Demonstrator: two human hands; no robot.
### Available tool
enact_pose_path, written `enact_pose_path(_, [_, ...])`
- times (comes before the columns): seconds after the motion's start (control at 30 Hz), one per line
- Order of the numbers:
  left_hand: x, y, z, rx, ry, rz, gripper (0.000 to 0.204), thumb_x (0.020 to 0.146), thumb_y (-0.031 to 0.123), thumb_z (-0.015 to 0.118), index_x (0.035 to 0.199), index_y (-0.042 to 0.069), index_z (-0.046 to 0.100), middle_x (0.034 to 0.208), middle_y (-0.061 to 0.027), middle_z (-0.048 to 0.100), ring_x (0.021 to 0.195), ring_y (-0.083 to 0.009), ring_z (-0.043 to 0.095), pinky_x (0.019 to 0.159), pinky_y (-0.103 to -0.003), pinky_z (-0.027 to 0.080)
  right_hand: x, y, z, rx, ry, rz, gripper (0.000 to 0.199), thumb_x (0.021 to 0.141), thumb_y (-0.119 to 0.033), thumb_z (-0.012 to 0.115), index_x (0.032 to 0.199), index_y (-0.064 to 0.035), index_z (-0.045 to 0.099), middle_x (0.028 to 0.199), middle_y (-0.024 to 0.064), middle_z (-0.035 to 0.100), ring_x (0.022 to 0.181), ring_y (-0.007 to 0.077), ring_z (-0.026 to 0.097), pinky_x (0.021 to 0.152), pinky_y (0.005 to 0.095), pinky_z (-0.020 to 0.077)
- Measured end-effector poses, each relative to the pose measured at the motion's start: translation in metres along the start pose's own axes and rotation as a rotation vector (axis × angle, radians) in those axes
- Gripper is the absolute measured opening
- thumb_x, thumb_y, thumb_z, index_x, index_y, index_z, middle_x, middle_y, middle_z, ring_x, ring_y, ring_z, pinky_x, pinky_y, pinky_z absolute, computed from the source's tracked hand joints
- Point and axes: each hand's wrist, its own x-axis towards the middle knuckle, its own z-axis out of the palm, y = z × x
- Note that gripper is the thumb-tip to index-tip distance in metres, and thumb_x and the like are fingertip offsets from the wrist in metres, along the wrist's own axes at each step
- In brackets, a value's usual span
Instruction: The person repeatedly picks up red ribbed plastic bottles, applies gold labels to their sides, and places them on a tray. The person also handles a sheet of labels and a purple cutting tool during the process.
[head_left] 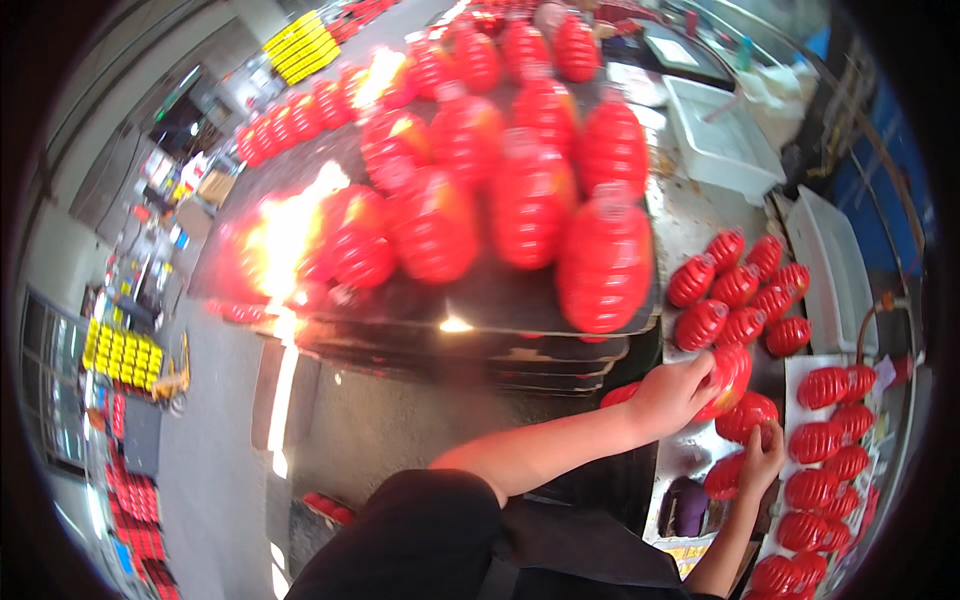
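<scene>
My left hand reaches right across the bench and grips a red ribbed plastic shell. Just below it, my right hand has its fingers curled on a second red ribbed shell. A third one lies right under that hand. A cluster of several of these red shells sits on the bench beyond my hands. More of them lie in rows on a white board to the right.
A stack of black trays carries several larger red ribbed pieces to the upper left. White plastic bins stand at the back right, another near the cluster. A dark purple object lies by my right forearm.
</scene>
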Motion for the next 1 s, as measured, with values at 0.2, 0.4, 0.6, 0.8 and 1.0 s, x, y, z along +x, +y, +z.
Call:
enact_pose_path(0.2, [-0.167, 0.019, -0.168, 0.117, -0.008, -0.178, 0.028, 0.097, 0.03, 0.069, 0.11, 0.007, 0.06, 0.088, -0.0169, 0.069, 0.081, -0.0374, 0.071, 0.07, -0.046, 0.055, -0.078, -0.123, 0.0, 0.081, -0.278, -0.19, 0.018, 0.086, 0.002, 0.071, 0.103, 0.0014, 0.068, 0.076, 0.0066, 0.067, 0.069, 0.0097, 0.061, 0.066, 0.0284, 0.0509])
enact_pose_path(0.4, [-0.372, 0.041, -0.319, 0.551, 0.173, -0.47, 0.03, 0.093, 0.033, 0.072, 0.108, 0.008, 0.064, 0.092, -0.0155, 0.073, 0.083, -0.037, 0.072, 0.071, -0.045, 0.058, -0.17, -0.261, 0.048, 0.195, -0.608, -0.303, 0.017, 0.084, -0.001, 0.075, 0.101, -0.0003, 0.07, 0.069, 0.002, 0.065, 0.064, 0.006, 0.058, 0.06, 0.0255, 0.0481])
enact_pose_path(0.6, [-0.521, 0.094, -0.437, 0.734, 0.498, -0.671, 0.026, 0.09, 0.024, 0.077, 0.102, 0.006, 0.063, 0.086, -0.016, 0.073, 0.076, -0.0334, 0.074, 0.067, -0.042, 0.057, -0.246, -0.364, 0.113, 0.426, -0.839, -0.374, 0.017, 0.086, -0.001, 0.075, 0.102, -0.0015, 0.07, 0.068, -0.0041, 0.058, 0.063, 0.0018, 0.049, 0.057, 0.0213, 0.0404])
enact_pose_path(0.8, [-0.569, 0.155, -0.55, 0.656, 0.864, -0.915, 0.026, 0.091, 0.02, 0.076, 0.109, 0.006, 0.064, 0.095, -0.0155, 0.076, 0.087, -0.0238, 0.076, 0.074, -0.036, 0.059, -0.286, -0.402, 0.17, 0.406, -0.966, -0.449, 0.016, 0.087, -0.004, 0.076, 0.102, -0.0026, 0.071, 0.071, -0.0026, 0.063, 0.066, 0.0025, 0.054, 0.059, 0.0222, 0.0448])
enact_pose_path(1.0, [-0.519, 0.166, -0.713, 0.516, 0.982, -0.716, 0.014, 0.095, 0.007, 0.071, 0.104, 0.004, 0.061, 0.089, -0.0009, 0.068, 0.083, -0.0066, 0.06, 0.074, -0.026, 0.051, -0.305, -0.38, 0.241, 0.142, -1.025, -0.538, 0.017, 0.084, -0.013, 0.078, 0.099, -0.0062, 0.074, 0.075, 0.0113, 0.071, 0.063, 0.0179, 0.069, 0.06, 0.0321, 0.0539])
